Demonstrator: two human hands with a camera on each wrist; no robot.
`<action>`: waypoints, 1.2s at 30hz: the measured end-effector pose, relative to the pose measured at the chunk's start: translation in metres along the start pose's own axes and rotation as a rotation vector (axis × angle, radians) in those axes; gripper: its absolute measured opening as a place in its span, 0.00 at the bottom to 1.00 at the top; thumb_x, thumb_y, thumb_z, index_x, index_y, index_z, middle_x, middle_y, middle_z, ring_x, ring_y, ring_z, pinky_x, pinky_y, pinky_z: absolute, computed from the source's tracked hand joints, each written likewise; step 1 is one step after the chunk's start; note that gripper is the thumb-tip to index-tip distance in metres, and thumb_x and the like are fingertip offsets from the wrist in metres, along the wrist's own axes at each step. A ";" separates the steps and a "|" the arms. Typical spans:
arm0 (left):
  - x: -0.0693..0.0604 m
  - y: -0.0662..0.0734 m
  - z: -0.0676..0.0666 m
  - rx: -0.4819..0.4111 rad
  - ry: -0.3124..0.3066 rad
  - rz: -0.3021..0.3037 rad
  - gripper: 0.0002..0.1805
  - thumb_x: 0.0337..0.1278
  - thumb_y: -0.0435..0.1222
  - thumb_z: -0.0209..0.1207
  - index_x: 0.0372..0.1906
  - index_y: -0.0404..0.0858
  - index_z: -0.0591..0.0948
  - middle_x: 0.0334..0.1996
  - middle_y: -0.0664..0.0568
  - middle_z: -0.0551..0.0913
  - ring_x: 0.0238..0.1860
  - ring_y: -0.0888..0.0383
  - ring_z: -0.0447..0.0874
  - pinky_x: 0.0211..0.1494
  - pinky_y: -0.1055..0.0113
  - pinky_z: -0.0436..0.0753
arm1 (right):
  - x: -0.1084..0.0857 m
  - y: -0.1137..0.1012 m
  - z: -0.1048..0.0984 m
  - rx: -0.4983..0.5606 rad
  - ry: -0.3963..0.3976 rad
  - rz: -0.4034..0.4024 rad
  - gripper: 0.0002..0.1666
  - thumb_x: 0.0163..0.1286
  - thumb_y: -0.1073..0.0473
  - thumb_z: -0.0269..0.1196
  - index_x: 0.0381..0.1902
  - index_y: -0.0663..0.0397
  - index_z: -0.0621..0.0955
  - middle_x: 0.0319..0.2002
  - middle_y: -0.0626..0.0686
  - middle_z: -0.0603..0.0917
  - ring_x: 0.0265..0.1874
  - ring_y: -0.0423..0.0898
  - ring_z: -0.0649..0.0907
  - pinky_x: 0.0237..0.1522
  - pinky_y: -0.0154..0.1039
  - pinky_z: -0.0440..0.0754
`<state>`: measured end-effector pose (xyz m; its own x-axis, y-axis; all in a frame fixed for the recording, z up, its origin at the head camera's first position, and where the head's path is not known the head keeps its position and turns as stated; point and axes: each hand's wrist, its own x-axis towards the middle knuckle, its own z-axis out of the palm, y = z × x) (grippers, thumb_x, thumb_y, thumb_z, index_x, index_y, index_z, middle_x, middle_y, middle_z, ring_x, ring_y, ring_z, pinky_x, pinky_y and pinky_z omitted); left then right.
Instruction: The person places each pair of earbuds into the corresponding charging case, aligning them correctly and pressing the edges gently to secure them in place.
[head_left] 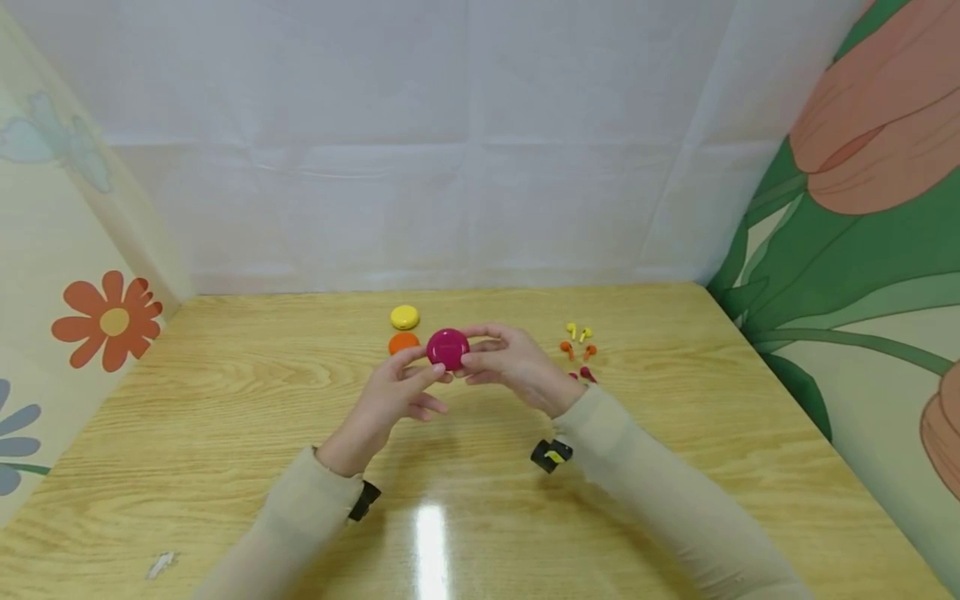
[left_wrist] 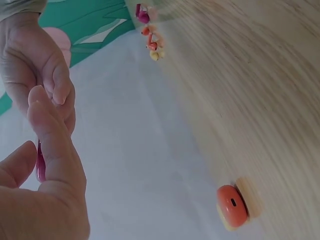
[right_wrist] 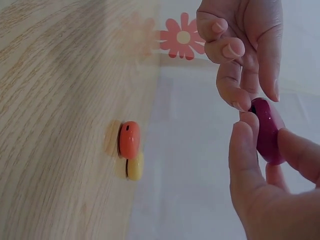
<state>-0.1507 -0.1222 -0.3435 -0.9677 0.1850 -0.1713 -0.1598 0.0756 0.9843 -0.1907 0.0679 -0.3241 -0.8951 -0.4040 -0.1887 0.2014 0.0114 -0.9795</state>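
Pinching the magenta case point(head_left: 447, 349) by its right edge, the right hand point(head_left: 517, 362) spans the rim with bent thumb and fingers, parted just about the width of the shell. The left hand point(head_left: 381, 396) takes the opposite edge between thumb and forefinger, its other fingers clear of it; how hard either squeezes, I cannot tell. The case is up off the table point(head_left: 225, 433), just right of the orange case point(head_left: 403, 340) as the person faces it. The yellow case point(head_left: 405, 317) lies just beyond that orange case, and well to its right lie the yellow earbuds point(head_left: 586, 335), the orange earbuds point(head_left: 590, 352) and the partly hidden magenta earbuds point(head_left: 588, 375).

From where I stand, the round, glossy shell looks like hard plastic: light, stiff, unlikely to give under fingertips, yet slick enough to spin or slide from a careless pinch. Its curved rim offers little flat to hold, so the surest hold seems to be at opposite points, finger pads rather than nails. A fall might scuff or crack it; even, gentle pressure should do.
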 end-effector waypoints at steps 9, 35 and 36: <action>0.003 0.005 0.008 -0.025 0.025 0.007 0.29 0.70 0.39 0.56 0.69 0.31 0.64 0.41 0.45 0.85 0.25 0.58 0.86 0.28 0.70 0.82 | 0.000 -0.002 -0.002 -0.026 0.036 -0.022 0.25 0.68 0.73 0.58 0.63 0.68 0.71 0.52 0.69 0.80 0.34 0.45 0.85 0.44 0.42 0.84; 0.009 0.008 0.016 -0.046 0.028 0.045 0.25 0.69 0.37 0.57 0.67 0.33 0.70 0.37 0.47 0.85 0.24 0.58 0.86 0.26 0.71 0.81 | -0.010 -0.011 -0.009 -0.066 0.018 -0.064 0.23 0.71 0.66 0.59 0.62 0.66 0.71 0.49 0.65 0.82 0.38 0.47 0.85 0.48 0.47 0.82; 0.009 0.009 0.016 -0.044 0.027 0.049 0.25 0.69 0.37 0.57 0.66 0.33 0.70 0.37 0.47 0.85 0.24 0.58 0.86 0.26 0.71 0.81 | -0.010 -0.012 -0.009 -0.070 0.020 -0.065 0.23 0.71 0.65 0.59 0.62 0.66 0.71 0.49 0.65 0.82 0.38 0.48 0.85 0.48 0.47 0.82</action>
<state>-0.1580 -0.1038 -0.3372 -0.9794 0.1609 -0.1224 -0.1201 0.0240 0.9925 -0.1880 0.0801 -0.3113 -0.9132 -0.3879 -0.1251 0.1147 0.0498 -0.9921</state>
